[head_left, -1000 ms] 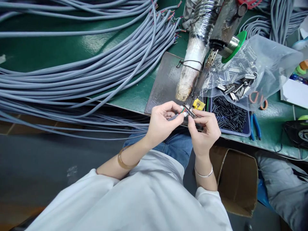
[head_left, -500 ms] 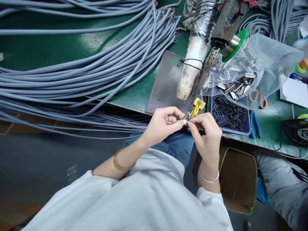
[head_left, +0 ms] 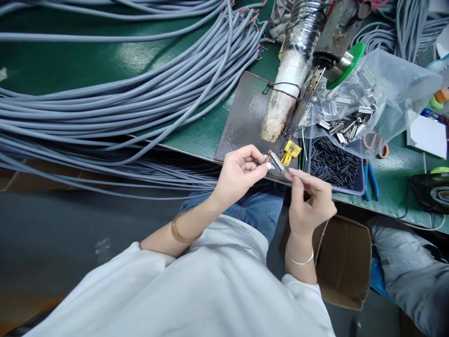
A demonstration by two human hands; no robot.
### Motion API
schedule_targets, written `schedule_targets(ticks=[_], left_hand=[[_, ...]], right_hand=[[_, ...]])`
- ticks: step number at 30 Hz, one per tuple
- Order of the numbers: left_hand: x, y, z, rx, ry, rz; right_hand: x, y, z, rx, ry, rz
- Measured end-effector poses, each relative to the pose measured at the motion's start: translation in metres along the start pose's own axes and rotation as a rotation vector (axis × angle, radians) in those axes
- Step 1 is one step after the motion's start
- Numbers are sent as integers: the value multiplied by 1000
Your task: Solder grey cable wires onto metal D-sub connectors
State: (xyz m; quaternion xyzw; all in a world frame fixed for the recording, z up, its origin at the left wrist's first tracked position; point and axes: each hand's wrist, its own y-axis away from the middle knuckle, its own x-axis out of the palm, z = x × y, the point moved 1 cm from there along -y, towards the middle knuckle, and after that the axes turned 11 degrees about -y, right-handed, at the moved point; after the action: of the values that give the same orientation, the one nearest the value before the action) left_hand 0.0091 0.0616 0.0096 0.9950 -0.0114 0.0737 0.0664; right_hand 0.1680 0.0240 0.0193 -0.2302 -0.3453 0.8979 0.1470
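My left hand point(head_left: 240, 173) is closed in a pinch on thin coloured wires point(head_left: 268, 161), with green, orange and white showing at the fingertips. Right beside those wires is a metal multi-pin connector point(head_left: 276, 161), tilted down to the right. My right hand point(head_left: 310, 199) pinches the connector's lower right end between thumb and forefinger. Whether the wires are joined to the pins is too small to tell. Just behind the connector, a yellow clip-like piece point(head_left: 291, 152) rests at the front of the dark metal plate point(head_left: 242, 110), below the soldering iron tip point(head_left: 288, 133).
Grey cables point(head_left: 140, 105) cover the left of the green bench. A purple tray point(head_left: 361, 185) of short black tubes stands right, beside blue-handled pliers point(head_left: 372, 180). Behind are a plastic bag point(head_left: 396, 93) of connectors and a green-rimmed solder spool point(head_left: 351, 68). A cardboard box point(head_left: 345, 262) sits below.
My right hand has moved right and slightly down, to the connector's end. The connector now shows between my hands, slightly higher. My left hand has risen a little.
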Motion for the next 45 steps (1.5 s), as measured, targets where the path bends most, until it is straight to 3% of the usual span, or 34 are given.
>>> schedule_targets(ticks=[4, 21, 33, 36, 41, 45], left_hand=[[3, -2, -2, 55, -8, -10], [7, -8, -9, 193, -135, -98], [4, -4, 0, 118, -120, -7], [3, -1, -6, 107, -124, 27], [-3, 7, -16, -5, -68, 220], [-7, 12, -16, -69, -93, 273]], right_hand=[[11, -3, -4, -72, 28, 127], [20, -17, -9, -86, -6, 66], [16, -5, -9, -191, 87, 79], [13, -7, -5, -120, 54, 72], [3, -4, 0, 251, -87, 147], [-12, 0, 8, 146, 62, -14]])
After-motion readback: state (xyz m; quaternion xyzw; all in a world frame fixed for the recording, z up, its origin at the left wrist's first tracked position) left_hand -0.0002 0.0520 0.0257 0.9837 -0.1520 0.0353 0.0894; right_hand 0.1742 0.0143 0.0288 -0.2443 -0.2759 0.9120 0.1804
